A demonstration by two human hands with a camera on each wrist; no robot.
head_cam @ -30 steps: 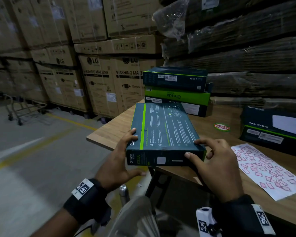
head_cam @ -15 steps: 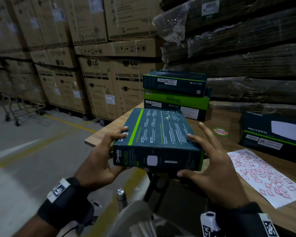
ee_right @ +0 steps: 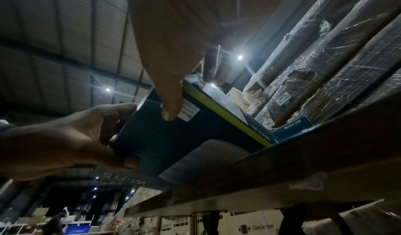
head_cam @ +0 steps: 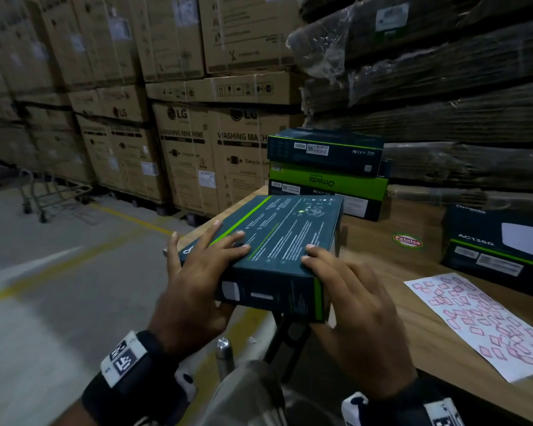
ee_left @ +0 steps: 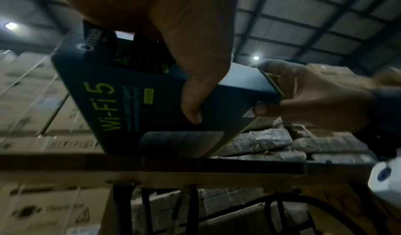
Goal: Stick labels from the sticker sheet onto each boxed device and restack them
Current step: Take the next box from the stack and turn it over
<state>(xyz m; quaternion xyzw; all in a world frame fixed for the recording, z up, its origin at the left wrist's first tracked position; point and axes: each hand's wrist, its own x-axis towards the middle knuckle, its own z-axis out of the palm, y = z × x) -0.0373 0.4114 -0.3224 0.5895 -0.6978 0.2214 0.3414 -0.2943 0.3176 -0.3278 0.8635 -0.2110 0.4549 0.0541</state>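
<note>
Held box: a dark teal cardboard device box with a green stripe (head_cam: 277, 241), printed back upward, tilted, at the table's near left corner — its far edge low over the wooden table (head_cam: 413, 318), its near end raised.
Left hand (head_cam: 197, 287): curled round the box's near left corner, fingers spread on top, thumb (ee_left: 193, 98) beneath on the "Wi-Fi 5" face.
Right hand (head_cam: 360, 309): grips the near right corner, fingertips on top, thumb (ee_right: 171, 101) beneath.
Stack: three dark and green boxes (head_cam: 326, 170) at 12 o'clock.
Sticker sheet: white paper sheet of pink labels (head_cam: 480, 318), flat at 3 o'clock.
Other box: a dark box marked AC1350 (head_cam: 499, 244) at 2 o'clock.
</note>
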